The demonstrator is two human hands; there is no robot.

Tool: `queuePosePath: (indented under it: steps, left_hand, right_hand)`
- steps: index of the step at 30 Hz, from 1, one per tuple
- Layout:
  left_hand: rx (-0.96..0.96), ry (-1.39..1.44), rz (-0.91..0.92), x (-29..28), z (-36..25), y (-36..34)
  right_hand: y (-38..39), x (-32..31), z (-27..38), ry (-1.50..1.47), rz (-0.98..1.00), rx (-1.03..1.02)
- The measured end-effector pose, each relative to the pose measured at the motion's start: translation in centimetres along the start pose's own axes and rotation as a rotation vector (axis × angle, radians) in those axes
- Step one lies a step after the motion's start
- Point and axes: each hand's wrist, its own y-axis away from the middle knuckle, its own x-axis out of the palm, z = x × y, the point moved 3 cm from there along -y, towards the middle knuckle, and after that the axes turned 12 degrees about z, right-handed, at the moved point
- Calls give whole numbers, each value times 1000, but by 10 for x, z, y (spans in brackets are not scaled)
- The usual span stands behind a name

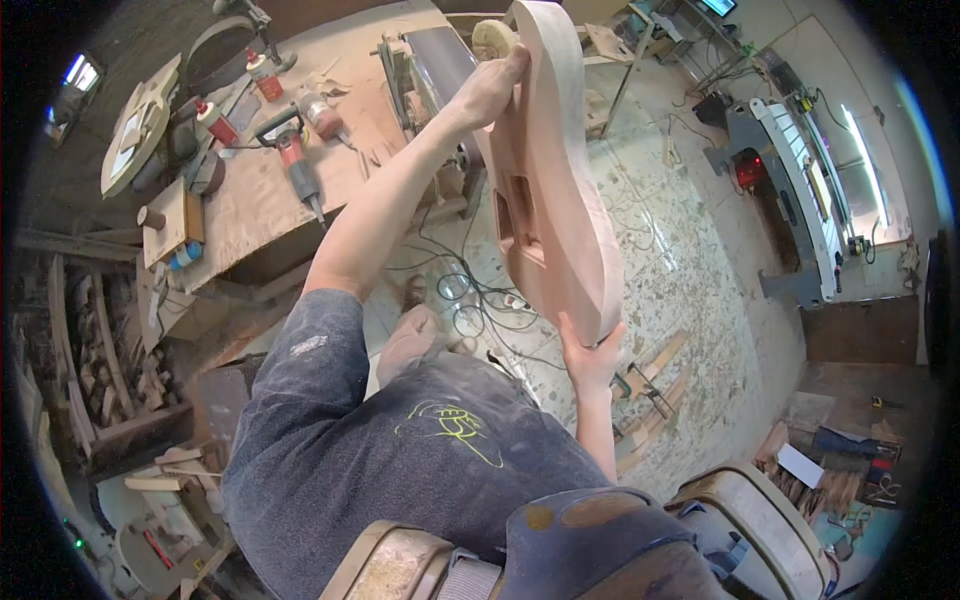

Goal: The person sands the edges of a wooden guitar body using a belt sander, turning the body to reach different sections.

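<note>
A bare wooden guitar body (575, 215) with cut-out cavities is held up on edge in front of me, tilted lengthwise away from my chest. My left hand (490, 92) grips its far end, fingers closed at the edge. Around the lower near end, my right hand (590, 355) is wrapped, thumb and fingers on either side of the rim. Just left of the far end stands a belt sander (440, 60) with a dark grey belt. The guitar body hides part of the sander and the floor behind it.
On the dusty workbench (250, 215) at left lie a red-and-grey power tool (292, 165) and red-capped bottles (264, 75). Another guitar-shaped piece (142, 128) stands at far left. Black cables (480, 295) cross the floor near my feet. A long machine (785, 190) stands at right.
</note>
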Motion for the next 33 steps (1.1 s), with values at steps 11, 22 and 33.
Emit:
queuePosePath:
  steps: [11,22,33]
  left_hand:
    - [-21,-92,-11,-12,8,-12]
    - [78,-127,-45,-25,14,-24]
    - [-36,110,-53,-2,-1,1]
  right_hand:
    - [-18,-2,19,-28,-64,-161]
    - [-28,18,3,-42,-105,-228]
    - [-17,-62,47,-50,76,-161]
